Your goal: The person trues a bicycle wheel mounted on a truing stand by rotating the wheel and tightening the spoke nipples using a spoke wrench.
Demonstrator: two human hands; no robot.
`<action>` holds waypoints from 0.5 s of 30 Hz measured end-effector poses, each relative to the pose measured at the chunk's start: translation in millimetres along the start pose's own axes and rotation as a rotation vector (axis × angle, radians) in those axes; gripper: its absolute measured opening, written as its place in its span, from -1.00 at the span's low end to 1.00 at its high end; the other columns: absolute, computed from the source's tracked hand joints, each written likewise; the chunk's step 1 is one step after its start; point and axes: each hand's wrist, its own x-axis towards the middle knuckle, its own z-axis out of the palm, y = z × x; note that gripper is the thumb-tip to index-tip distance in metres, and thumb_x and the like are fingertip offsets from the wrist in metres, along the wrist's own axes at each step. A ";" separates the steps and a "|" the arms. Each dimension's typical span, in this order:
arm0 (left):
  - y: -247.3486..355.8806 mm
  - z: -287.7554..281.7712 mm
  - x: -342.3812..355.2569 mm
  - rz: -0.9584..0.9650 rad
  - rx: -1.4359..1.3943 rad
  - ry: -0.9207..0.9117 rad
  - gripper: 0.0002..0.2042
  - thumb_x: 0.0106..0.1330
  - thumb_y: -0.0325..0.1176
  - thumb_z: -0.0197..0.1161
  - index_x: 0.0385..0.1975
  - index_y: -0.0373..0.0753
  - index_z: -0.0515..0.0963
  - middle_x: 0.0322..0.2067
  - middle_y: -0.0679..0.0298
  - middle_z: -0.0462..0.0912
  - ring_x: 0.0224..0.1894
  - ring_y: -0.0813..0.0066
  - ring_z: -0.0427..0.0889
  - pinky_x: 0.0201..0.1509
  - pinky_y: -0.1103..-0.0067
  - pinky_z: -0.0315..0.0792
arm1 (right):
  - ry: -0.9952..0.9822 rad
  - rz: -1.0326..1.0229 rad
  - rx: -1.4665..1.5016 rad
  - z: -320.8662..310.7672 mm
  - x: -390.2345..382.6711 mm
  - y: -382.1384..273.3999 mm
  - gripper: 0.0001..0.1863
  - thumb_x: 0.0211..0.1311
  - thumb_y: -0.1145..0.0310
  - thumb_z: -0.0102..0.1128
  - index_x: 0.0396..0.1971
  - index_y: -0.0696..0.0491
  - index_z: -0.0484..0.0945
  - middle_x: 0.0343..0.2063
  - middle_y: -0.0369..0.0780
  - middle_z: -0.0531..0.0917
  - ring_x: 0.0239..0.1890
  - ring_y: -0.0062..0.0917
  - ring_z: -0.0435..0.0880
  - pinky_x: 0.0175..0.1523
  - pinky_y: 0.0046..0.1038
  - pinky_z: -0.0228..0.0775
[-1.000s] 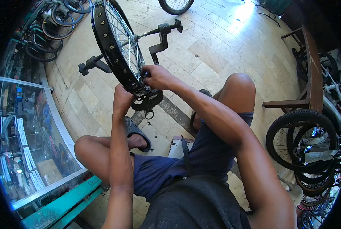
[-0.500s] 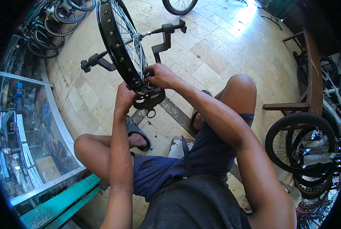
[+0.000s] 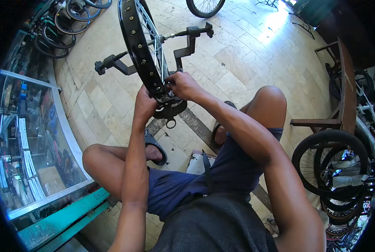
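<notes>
A black bicycle wheel (image 3: pixel 144 61) without a tyre, its silver spokes showing at the right side, is mounted by its axle in a black wheel truing stand (image 3: pixel 190 45). At the near end of the rim, my left hand (image 3: pixel 145 105) is closed against its left side, with the fingertips partly hidden behind it. My right hand (image 3: pixel 184 87) is on the spoke side, thumb and fingers pinched together close to the rim. Whatever lies in that pinch is too small and covered to make out. Just below both hands is the stand's black base with a ring (image 3: pixel 171 123).
A glass display case (image 3: pixel 32 147) and a green bench (image 3: pixel 66 218) stand at my left. Bicycle wheels (image 3: pixel 332 161) and a brown wooden bench (image 3: pixel 347 84) are on the right. More wheels (image 3: pixel 72 19) lean at the far left. Another wheel (image 3: pixel 205 5) stands ahead on the tiled floor.
The whole scene has shifted slightly right and down in the picture. Both hands stay at the near end of the rim, with only small finger movement.
</notes>
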 end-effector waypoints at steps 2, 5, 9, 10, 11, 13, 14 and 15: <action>0.2 1.5 0.0 0.005 0.001 0.001 -0.64 0.19 -0.40 0.43 -0.03 -0.32 0.57 -0.35 0.16 0.73 -0.46 0.50 0.64 -0.44 0.61 0.49 | 0.030 -0.004 -0.012 1.5 -2.4 3.1 -0.68 0.13 0.39 0.21 -0.13 0.12 0.75 -0.31 0.07 0.74 -0.30 0.13 0.65 -0.12 -0.05 0.50; 1.9 3.5 -1.5 0.006 -0.003 0.011 -0.62 0.19 -0.40 0.44 0.01 -0.32 0.57 -0.33 0.15 0.74 -0.44 0.49 0.67 -0.43 0.60 0.50 | 0.051 -0.013 -0.025 5.4 -4.9 4.1 -0.68 0.14 0.38 0.21 -0.12 0.10 0.75 -0.30 0.09 0.74 -0.29 0.13 0.65 -0.12 -0.04 0.49; 9.3 3.4 -3.7 -0.008 0.079 0.023 -0.57 0.18 -0.41 0.44 0.06 -0.32 0.56 -0.31 0.14 0.75 -0.39 0.44 0.71 -0.38 0.56 0.54 | 0.025 0.025 -0.199 12.3 -8.2 -2.4 -0.65 0.13 0.44 0.24 -0.06 0.08 0.75 -0.33 0.02 0.76 -0.35 -0.01 0.68 -0.15 -0.13 0.52; 6.8 2.8 -3.2 -0.011 0.072 0.033 -0.57 0.18 -0.41 0.44 0.06 -0.32 0.56 -0.31 0.14 0.75 -0.39 0.44 0.71 -0.38 0.56 0.54 | 0.015 0.018 -0.202 11.7 -8.1 -3.1 -0.65 0.13 0.44 0.24 -0.06 0.08 0.75 -0.33 0.02 0.76 -0.35 -0.01 0.68 -0.15 -0.13 0.52; 2.2 2.8 -1.5 0.003 0.055 0.041 -0.56 0.18 -0.41 0.43 0.07 -0.32 0.56 -0.31 0.13 0.75 -0.39 0.43 0.71 -0.37 0.56 0.54 | -0.002 0.032 -0.115 9.1 -8.9 -2.6 -0.65 0.12 0.46 0.25 -0.06 0.09 0.75 -0.35 -0.01 0.76 -0.37 -0.06 0.68 -0.16 -0.16 0.53; -8.2 2.4 2.3 0.031 0.021 0.062 -0.54 0.17 -0.42 0.43 0.09 -0.33 0.55 -0.31 0.13 0.76 -0.38 0.41 0.71 -0.36 0.55 0.55 | -0.041 0.058 0.058 2.6 -9.3 -0.2 -0.66 0.10 0.50 0.28 -0.08 0.11 0.76 -0.38 -0.06 0.77 -0.42 -0.17 0.68 -0.18 -0.23 0.54; -13.5 1.6 3.5 0.045 0.004 0.073 -0.53 0.16 -0.42 0.42 0.10 -0.33 0.55 -0.32 0.12 0.76 -0.38 0.40 0.71 -0.35 0.55 0.55 | -0.061 0.072 0.144 1.1 -8.4 0.0 -0.66 0.09 0.52 0.29 -0.09 0.13 0.76 -0.40 -0.09 0.78 -0.44 -0.22 0.68 -0.19 -0.27 0.54; -15.7 2.7 5.0 0.043 -0.003 0.080 -0.53 0.16 -0.42 0.42 0.10 -0.33 0.55 -0.32 0.12 0.76 -0.38 0.40 0.71 -0.35 0.55 0.55 | -0.069 0.070 0.139 0.4 -7.6 2.4 -0.66 0.09 0.52 0.29 -0.09 0.13 0.76 -0.40 -0.09 0.78 -0.44 -0.22 0.68 -0.19 -0.27 0.54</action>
